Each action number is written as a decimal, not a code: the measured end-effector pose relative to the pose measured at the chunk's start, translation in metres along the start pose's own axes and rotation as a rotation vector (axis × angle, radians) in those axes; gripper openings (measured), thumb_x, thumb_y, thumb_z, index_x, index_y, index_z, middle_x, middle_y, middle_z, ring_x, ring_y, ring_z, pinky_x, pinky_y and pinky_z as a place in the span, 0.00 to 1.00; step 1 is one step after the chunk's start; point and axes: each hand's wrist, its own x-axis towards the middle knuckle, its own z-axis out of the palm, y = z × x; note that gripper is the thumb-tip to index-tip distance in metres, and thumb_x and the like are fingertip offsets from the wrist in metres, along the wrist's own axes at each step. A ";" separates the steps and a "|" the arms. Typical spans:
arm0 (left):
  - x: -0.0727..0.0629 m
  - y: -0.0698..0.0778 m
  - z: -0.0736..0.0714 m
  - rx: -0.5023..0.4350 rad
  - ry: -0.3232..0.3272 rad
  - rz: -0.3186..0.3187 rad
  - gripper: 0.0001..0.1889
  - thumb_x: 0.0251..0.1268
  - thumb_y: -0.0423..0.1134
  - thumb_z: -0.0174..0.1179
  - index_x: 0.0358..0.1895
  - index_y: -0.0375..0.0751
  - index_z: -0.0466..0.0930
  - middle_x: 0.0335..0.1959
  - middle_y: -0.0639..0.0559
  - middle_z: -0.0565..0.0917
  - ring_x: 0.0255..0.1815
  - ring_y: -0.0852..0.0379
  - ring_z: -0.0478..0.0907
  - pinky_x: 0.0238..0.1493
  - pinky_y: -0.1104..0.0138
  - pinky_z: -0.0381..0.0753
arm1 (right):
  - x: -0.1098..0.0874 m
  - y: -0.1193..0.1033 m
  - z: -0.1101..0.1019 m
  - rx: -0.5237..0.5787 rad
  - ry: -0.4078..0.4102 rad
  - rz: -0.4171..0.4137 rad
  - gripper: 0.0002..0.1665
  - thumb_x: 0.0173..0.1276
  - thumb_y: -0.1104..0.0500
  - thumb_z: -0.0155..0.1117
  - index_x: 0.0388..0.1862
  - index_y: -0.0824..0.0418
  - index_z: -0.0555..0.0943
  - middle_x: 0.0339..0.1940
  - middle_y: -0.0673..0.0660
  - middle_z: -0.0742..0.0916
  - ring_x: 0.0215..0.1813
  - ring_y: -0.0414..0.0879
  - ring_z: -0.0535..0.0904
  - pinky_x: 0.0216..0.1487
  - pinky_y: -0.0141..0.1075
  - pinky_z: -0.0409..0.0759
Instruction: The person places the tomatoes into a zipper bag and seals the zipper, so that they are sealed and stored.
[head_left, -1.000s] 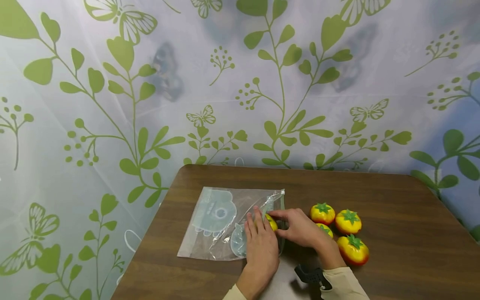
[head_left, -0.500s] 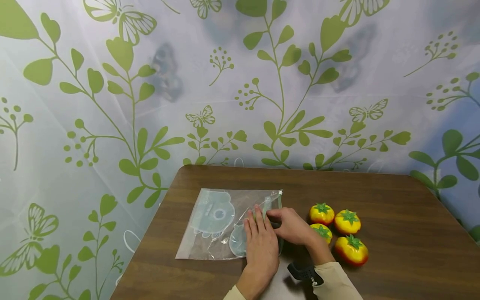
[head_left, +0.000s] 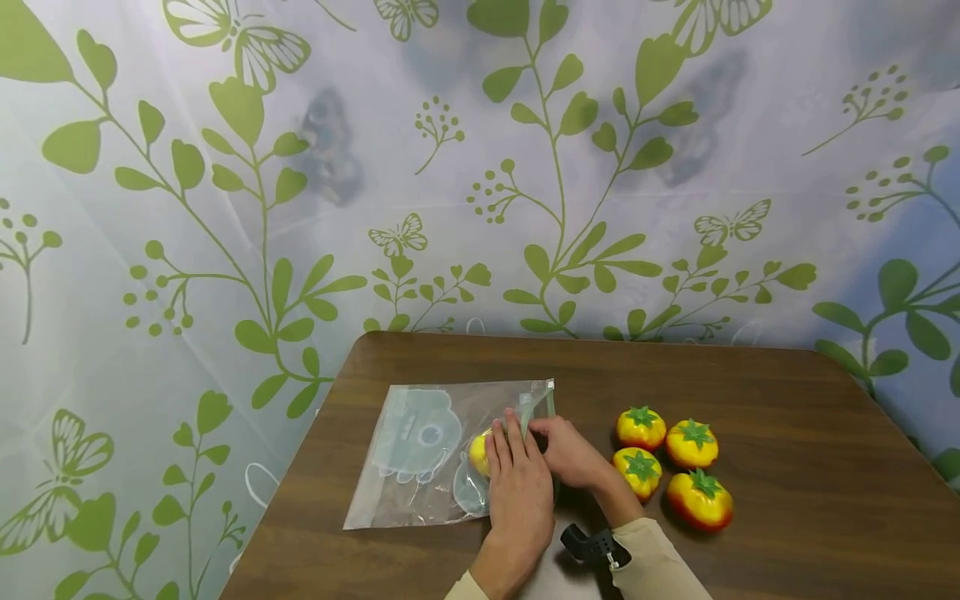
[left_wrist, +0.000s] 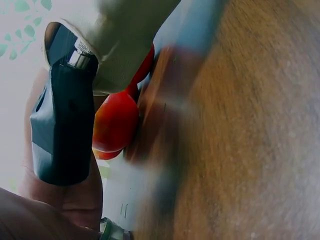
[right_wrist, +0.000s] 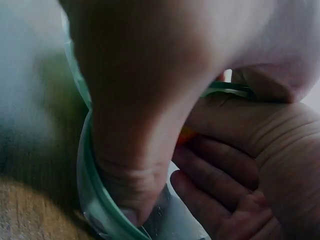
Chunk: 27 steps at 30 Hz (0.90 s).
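Observation:
A clear zip bag [head_left: 375, 496] with pale blue cartoon prints lies flat on the table, its green-edged mouth [right_wrist: 86, 150] toward the right. My left hand [head_left: 521, 492] rests on the bag near that mouth, fingers straight. Under the plastic, a yellow toy persimmon [head_left: 477, 454] peeks out left of those fingers, the rest of it hidden. My right hand [head_left: 573, 454] is at the mouth, its fingertips out of sight in the head view. In the right wrist view my right thumb [right_wrist: 145, 170] dips inside the green edge. I cannot tell what the right fingers hold.
Several yellow-red toy persimmons with green caps stand right of my right forearm, the nearest persimmon [head_left: 637, 472] close beside it. A black wrist device [head_left: 592, 546] sits at my right cuff. The brown wooden table [head_left: 795, 433] backs onto a leaf-patterned curtain [head_left: 675, 208].
The persimmon has moved left inside the bag, from between my right fingers to beyond my left fingers. My right hand has shifted left, uncovering another persimmon; the bag has slid slightly left.

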 end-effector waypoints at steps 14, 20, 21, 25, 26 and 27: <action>-0.003 0.002 -0.002 -0.048 -0.057 -0.010 0.39 0.63 0.43 0.76 0.75 0.31 0.76 0.82 0.32 0.70 0.82 0.32 0.71 0.80 0.46 0.72 | -0.026 -0.018 -0.024 -0.159 -0.043 -0.021 0.28 0.68 0.56 0.81 0.67 0.57 0.88 0.62 0.54 0.93 0.63 0.52 0.90 0.68 0.56 0.84; -0.003 0.001 -0.003 -0.044 -0.101 0.001 0.44 0.60 0.45 0.81 0.78 0.31 0.73 0.84 0.31 0.68 0.83 0.31 0.69 0.82 0.44 0.70 | -0.042 -0.032 -0.047 -0.110 -0.083 0.000 0.34 0.70 0.52 0.81 0.72 0.60 0.85 0.68 0.58 0.89 0.69 0.56 0.87 0.69 0.56 0.83; -0.003 0.001 -0.003 -0.047 -0.104 0.001 0.46 0.58 0.45 0.82 0.78 0.31 0.73 0.83 0.30 0.68 0.83 0.30 0.68 0.82 0.44 0.70 | -0.045 -0.034 -0.052 -0.099 -0.087 0.008 0.34 0.70 0.52 0.81 0.73 0.60 0.84 0.69 0.59 0.89 0.70 0.57 0.87 0.69 0.57 0.83; -0.004 0.001 -0.004 -0.043 -0.109 0.003 0.49 0.53 0.46 0.84 0.78 0.30 0.73 0.84 0.29 0.67 0.83 0.30 0.68 0.82 0.44 0.70 | -0.060 -0.038 -0.070 -0.094 -0.078 0.019 0.37 0.70 0.51 0.81 0.74 0.63 0.82 0.70 0.62 0.88 0.71 0.60 0.86 0.69 0.60 0.82; -0.004 0.001 -0.004 -0.043 -0.112 0.003 0.49 0.53 0.46 0.84 0.78 0.30 0.73 0.84 0.29 0.67 0.83 0.30 0.68 0.82 0.44 0.69 | -0.064 -0.039 -0.074 -0.096 -0.070 0.024 0.37 0.70 0.51 0.81 0.74 0.62 0.82 0.69 0.62 0.88 0.71 0.60 0.86 0.69 0.61 0.82; -0.004 0.002 -0.004 -0.041 -0.113 0.005 0.49 0.53 0.46 0.84 0.78 0.30 0.73 0.84 0.29 0.67 0.83 0.30 0.68 0.82 0.44 0.69 | -0.069 -0.039 -0.078 -0.104 -0.058 0.023 0.37 0.70 0.50 0.81 0.74 0.62 0.82 0.69 0.62 0.89 0.71 0.60 0.86 0.69 0.61 0.82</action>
